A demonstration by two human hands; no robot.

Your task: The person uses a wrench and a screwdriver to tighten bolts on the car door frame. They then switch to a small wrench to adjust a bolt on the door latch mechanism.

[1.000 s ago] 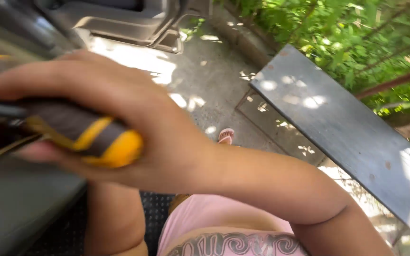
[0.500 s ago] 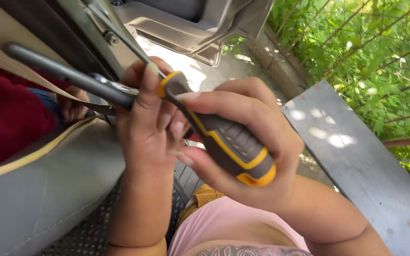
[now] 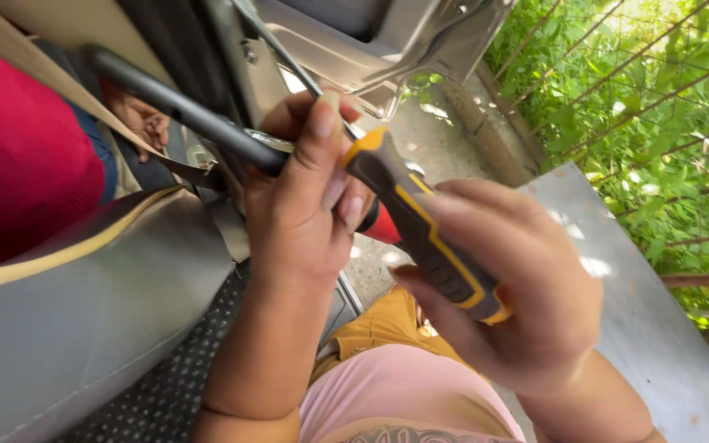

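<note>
— Compared with half a second back, the right hand (image 3: 519,303) has slid down and rightward along the screwdriver handle (image 3: 424,230), so more of the black-and-yellow grip shows between the two hands. The view has barely shifted otherwise.

— And the left hand (image 3: 305,205)?

— Much where it was, fingers curled round the front of the tool where the handle meets the dark metal bar (image 3: 182,107), thumb pointing up. It is closed on that spot. The right hand is wrapped round the rear end of the handle, fingers bent over it, a little blurred.

— What does that tell you?

— My guess is a regrip for turning or pushing: the tool stays pointed at the fitting beside the seat, with the left hand steadying its front end.

— What else is around?

— A grey seat cushion (image 3: 84,312) at lower left, with a tan belt strap (image 3: 51,82) running across someone in a red garment (image 3: 18,164); that other person's hand (image 3: 141,119) rests behind the bar. An open vehicle door (image 3: 387,33) is above, a grey metal sheet (image 3: 642,303) to the right, green foliage (image 3: 658,107) beyond.

— Anything in the way?

— The left hand hides the tip, so I cannot tell what it engages. The strap and bar crowd the spot.
</note>
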